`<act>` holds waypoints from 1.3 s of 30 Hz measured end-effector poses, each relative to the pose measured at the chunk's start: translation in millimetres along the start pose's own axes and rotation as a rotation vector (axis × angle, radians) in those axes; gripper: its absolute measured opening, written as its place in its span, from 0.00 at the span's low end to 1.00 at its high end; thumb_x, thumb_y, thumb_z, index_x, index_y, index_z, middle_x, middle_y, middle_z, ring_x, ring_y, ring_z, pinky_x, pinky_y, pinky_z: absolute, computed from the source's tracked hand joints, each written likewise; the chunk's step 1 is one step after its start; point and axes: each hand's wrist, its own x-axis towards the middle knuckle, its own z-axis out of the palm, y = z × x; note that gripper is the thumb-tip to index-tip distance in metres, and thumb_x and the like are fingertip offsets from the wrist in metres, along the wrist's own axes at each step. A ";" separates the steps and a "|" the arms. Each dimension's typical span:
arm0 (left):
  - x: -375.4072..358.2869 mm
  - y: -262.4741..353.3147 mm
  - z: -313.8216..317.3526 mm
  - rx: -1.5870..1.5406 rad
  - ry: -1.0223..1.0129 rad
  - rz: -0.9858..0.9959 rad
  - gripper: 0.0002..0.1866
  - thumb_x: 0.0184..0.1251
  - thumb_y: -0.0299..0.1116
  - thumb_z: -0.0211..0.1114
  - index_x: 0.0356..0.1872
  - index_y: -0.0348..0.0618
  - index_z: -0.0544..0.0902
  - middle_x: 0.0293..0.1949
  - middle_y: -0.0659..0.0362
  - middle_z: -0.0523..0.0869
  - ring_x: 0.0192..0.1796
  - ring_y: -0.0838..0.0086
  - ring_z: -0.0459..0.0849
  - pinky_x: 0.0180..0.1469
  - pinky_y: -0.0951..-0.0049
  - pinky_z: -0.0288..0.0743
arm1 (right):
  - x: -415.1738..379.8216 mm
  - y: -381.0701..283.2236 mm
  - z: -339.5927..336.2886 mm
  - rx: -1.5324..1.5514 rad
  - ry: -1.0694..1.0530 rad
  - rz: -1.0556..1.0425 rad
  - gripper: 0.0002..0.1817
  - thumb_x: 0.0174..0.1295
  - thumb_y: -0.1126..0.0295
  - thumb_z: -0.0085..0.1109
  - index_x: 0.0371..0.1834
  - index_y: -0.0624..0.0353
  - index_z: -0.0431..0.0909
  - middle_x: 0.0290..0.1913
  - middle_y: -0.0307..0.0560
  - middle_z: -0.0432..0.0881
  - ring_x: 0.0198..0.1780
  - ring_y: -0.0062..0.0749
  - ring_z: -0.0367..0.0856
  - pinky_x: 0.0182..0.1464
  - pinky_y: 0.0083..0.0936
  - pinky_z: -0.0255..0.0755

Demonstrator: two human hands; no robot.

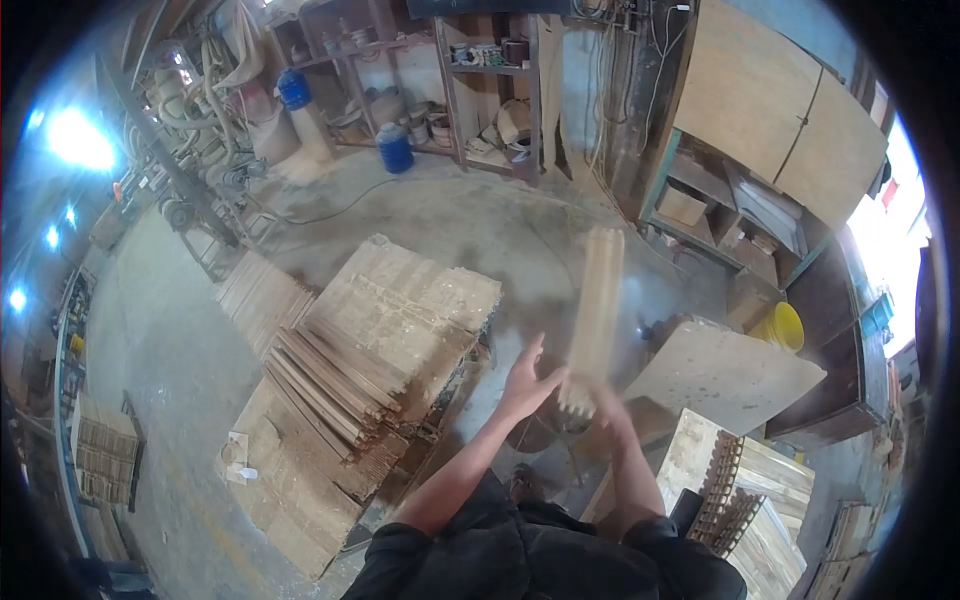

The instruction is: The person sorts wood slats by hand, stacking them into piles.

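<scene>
A long pale wooden board [597, 300] with notched, finger-like ends is in front of me, pointing away from my body. My right hand [606, 408], blurred by motion, grips it by the right side of its near end. My left hand [532, 382] is beside the near end on the left, fingers stretched and spread, thumb tip right at the board's edge. To my left, a stack of thin wooden strips [325, 385] lies on a worn, stained worktable [400, 290].
Notched wooden pieces [725, 490] lie on a stack of boards at my right. Beyond them are a pale tabletop [735, 372] and a yellow bucket [782, 327]. Shelves [490, 70], a blue container [394, 148] and an open cabinet [720, 200] stand along the back.
</scene>
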 end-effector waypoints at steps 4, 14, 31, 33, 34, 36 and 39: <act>-56.7 -107.2 -24.8 -0.098 -0.181 -0.109 0.42 0.66 0.54 0.71 0.71 0.33 0.71 0.68 0.41 0.76 0.68 0.56 0.78 0.69 0.63 0.70 | 16.8 -22.0 -29.0 0.576 0.036 -0.063 0.21 0.71 0.61 0.56 0.58 0.68 0.75 0.43 0.57 0.86 0.42 0.44 0.87 0.44 0.34 0.83; -437.7 -304.3 -118.5 -0.231 -0.053 -0.876 0.24 0.79 0.46 0.51 0.65 0.41 0.79 0.61 0.48 0.82 0.63 0.56 0.79 0.64 0.58 0.69 | -37.2 19.5 -0.7 0.124 0.111 -0.256 0.22 0.75 0.59 0.53 0.58 0.69 0.74 0.47 0.59 0.85 0.46 0.49 0.87 0.49 0.41 0.84; -515.6 -364.2 -233.2 -0.289 -0.297 -0.755 0.27 0.81 0.48 0.48 0.67 0.40 0.77 0.65 0.49 0.80 0.66 0.61 0.76 0.69 0.62 0.66 | -86.5 -8.0 128.8 -0.261 0.328 -0.378 0.24 0.68 0.63 0.61 0.65 0.61 0.79 0.58 0.47 0.84 0.58 0.31 0.82 0.58 0.28 0.76; -484.3 -378.6 -241.9 -0.258 -0.363 -0.442 0.27 0.82 0.48 0.47 0.68 0.39 0.77 0.65 0.49 0.80 0.67 0.61 0.76 0.70 0.63 0.65 | -89.6 8.6 140.0 -0.268 0.312 -0.403 0.24 0.68 0.61 0.61 0.63 0.63 0.77 0.53 0.51 0.84 0.52 0.38 0.84 0.52 0.32 0.79; -457.8 -386.8 -244.9 -0.217 -0.385 -0.236 0.27 0.82 0.48 0.47 0.68 0.39 0.77 0.65 0.49 0.80 0.67 0.62 0.76 0.70 0.63 0.65 | -72.2 24.2 134.8 -0.120 0.312 -0.335 0.24 0.69 0.59 0.59 0.60 0.67 0.75 0.48 0.56 0.85 0.46 0.44 0.86 0.46 0.36 0.82; -368.9 -288.7 -260.0 -0.449 -0.389 -0.366 0.28 0.82 0.50 0.49 0.69 0.37 0.76 0.66 0.51 0.79 0.68 0.63 0.76 0.71 0.65 0.64 | -51.9 47.7 125.2 0.169 0.269 -0.230 0.24 0.71 0.58 0.57 0.58 0.70 0.73 0.44 0.62 0.86 0.41 0.52 0.88 0.41 0.41 0.85; -277.4 -241.0 -250.1 -0.371 -0.307 -0.587 0.30 0.82 0.52 0.51 0.72 0.39 0.73 0.68 0.51 0.78 0.69 0.64 0.75 0.71 0.65 0.64 | -46.3 62.8 113.6 0.483 0.181 -0.158 0.25 0.72 0.60 0.56 0.60 0.72 0.71 0.45 0.64 0.85 0.43 0.54 0.88 0.45 0.45 0.85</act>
